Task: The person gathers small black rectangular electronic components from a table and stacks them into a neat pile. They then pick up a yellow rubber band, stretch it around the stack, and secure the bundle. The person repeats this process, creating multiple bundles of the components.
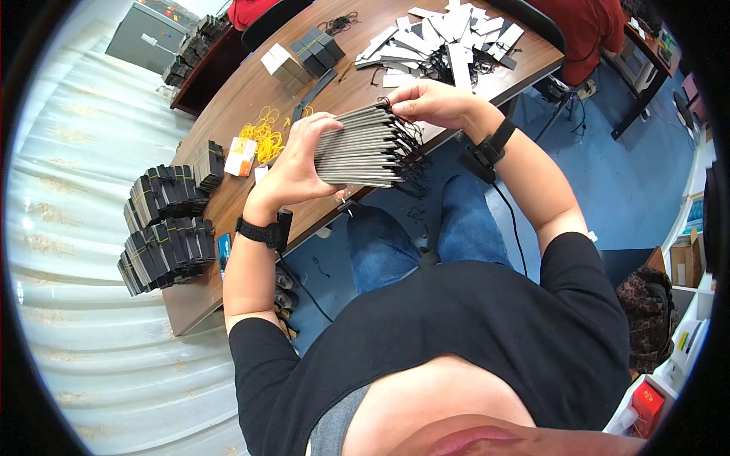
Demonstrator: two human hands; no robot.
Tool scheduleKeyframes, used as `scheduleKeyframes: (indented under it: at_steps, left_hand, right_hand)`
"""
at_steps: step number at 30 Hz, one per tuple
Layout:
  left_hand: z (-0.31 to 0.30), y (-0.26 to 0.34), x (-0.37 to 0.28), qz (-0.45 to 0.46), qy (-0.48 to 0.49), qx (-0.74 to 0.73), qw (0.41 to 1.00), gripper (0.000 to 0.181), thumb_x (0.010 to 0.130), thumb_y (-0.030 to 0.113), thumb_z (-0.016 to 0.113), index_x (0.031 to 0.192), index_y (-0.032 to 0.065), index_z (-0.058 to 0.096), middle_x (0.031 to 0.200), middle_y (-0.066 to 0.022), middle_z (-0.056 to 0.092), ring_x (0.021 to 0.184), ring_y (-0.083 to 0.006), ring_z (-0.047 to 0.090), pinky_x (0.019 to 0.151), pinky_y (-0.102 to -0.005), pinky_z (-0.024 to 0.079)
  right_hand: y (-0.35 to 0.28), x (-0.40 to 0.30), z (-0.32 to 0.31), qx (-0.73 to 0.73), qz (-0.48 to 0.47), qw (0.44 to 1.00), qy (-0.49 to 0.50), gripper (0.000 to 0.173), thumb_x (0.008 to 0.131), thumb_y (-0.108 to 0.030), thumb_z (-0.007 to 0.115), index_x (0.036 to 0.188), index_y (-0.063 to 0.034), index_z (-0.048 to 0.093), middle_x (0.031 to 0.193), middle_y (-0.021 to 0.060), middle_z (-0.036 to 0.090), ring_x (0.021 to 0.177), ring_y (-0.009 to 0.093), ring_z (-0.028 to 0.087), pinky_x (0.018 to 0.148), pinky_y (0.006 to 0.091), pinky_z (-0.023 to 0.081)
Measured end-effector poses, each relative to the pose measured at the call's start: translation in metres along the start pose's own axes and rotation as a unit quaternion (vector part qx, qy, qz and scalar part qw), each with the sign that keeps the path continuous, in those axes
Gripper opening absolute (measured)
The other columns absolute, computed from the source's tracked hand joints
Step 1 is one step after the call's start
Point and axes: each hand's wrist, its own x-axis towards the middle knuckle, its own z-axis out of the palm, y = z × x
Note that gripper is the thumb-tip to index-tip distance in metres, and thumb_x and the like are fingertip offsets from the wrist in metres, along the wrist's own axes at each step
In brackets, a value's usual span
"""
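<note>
A thick stack of flat grey-edged pieces point(358, 149) is held up above the table's front edge. My left hand point(299, 157) grips it from the left, with the thumb along the near side and the fingers over the far side. Black cords point(412, 151) hang in a tangle from the stack's right end. At its far right corner, the thumb and forefinger of my right hand point(425, 105) are pinched together on the cords. What exactly lies between those fingertips is too small to tell.
Loose white and dark strips with black cords point(433, 40) lie heaped on the wooden table point(239, 94). Left of them stand banded blocks point(316, 48). Yellow rubber bands point(265, 134) lie by a small white-and-orange box point(240, 157). Banded bundles point(165, 245) line the left edge. People in red sit beyond.
</note>
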Motion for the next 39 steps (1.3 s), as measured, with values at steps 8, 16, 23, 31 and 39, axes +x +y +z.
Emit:
scheduleKeyframes:
  at_steps: [8, 16, 23, 31, 39]
  left_hand:
    - [0.0, -0.002, -0.004, -0.001, 0.013, -0.025, 1.0, 0.084, 0.055, 0.019, 0.089, 0.128, 0.0085, 0.049, 0.134, -0.0158, 0.048, 0.129, -0.0357, 0.044, 0.109, -0.044, 0.037]
    - [0.009, -0.015, -0.008, -0.031, 0.009, -0.033, 0.999, 0.086, 0.056, 0.014, 0.088, 0.131, 0.0082, 0.045, 0.134, -0.0154, 0.048, 0.131, -0.0329, 0.045, 0.11, -0.0408, 0.036]
    - [0.02, -0.031, 0.002, -0.076, 0.012, -0.03, 0.997, 0.087, 0.057, 0.017, 0.087, 0.132, 0.0096, 0.044, 0.131, -0.0155, 0.049, 0.127, -0.0333, 0.045, 0.108, -0.0418, 0.037]
    - [0.031, -0.062, 0.009, -0.16, 0.063, 0.044, 0.984, 0.086, 0.059, 0.023, 0.085, 0.133, 0.0116, 0.043, 0.13, -0.0176, 0.049, 0.123, -0.0387, 0.044, 0.107, -0.0469, 0.037]
    - [0.093, -0.093, -0.001, -0.256, -0.102, 0.097, 0.956, 0.123, 0.063, 0.043, 0.087, 0.157, 0.01, 0.016, 0.144, -0.0259, 0.039, 0.135, -0.0436, 0.036, 0.113, -0.051, 0.032]
  right_hand:
    - [0.005, -0.001, -0.01, 0.007, -0.038, 0.999, 0.018, 0.016, 0.092, -0.019, 0.07, 0.085, -0.0049, 0.067, 0.082, -0.0018, 0.061, 0.074, 0.007, 0.054, 0.073, 0.0227, 0.044]
    - [0.006, -0.009, -0.006, -0.29, -0.045, 0.954, 0.067, 0.021, 0.098, -0.02, 0.063, 0.109, -0.0016, 0.065, 0.098, 0.0019, 0.066, 0.094, 0.01, 0.06, 0.089, 0.0269, 0.047]
    - [0.015, 0.015, 0.019, -0.099, -0.123, 0.985, 0.071, 0.079, 0.1, -0.058, 0.047, 0.158, -0.0115, 0.02, 0.154, 0.0155, 0.037, 0.139, 0.024, 0.039, 0.113, 0.0365, 0.032]
    - [0.008, 0.017, -0.026, 0.035, 0.161, 0.985, -0.06, 0.037, 0.095, -0.034, 0.067, 0.121, -0.0096, 0.059, 0.081, 0.0036, 0.064, 0.053, 0.005, 0.045, 0.048, 0.0202, 0.037]
    - [0.007, 0.036, 0.002, -0.752, 0.143, 0.613, 0.195, 0.051, 0.09, -0.046, 0.064, 0.12, -0.0046, 0.067, 0.127, 0.0185, 0.062, 0.123, 0.034, 0.056, 0.096, 0.0498, 0.048]
